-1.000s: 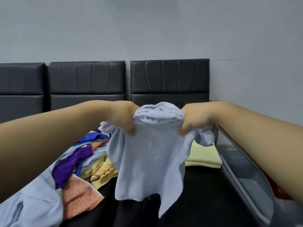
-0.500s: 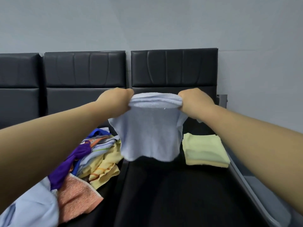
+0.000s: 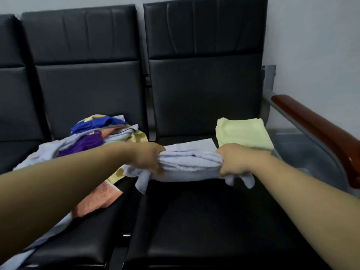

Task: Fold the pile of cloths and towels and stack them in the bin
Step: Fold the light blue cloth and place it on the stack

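Currently the left grip (image 3: 150,158) and right grip (image 3: 233,162) each clench an end of the bunched pale-blue terry towel (image 3: 191,164), which lies partly on the black padded seat (image 3: 194,221). Folding is underway; the next move is probably smoothing it flat.

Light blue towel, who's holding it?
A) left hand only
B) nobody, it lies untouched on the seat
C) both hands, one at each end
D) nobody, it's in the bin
C: the left hand and the right hand each grip one end of the light blue towel, which is bunched between them above the black seat.
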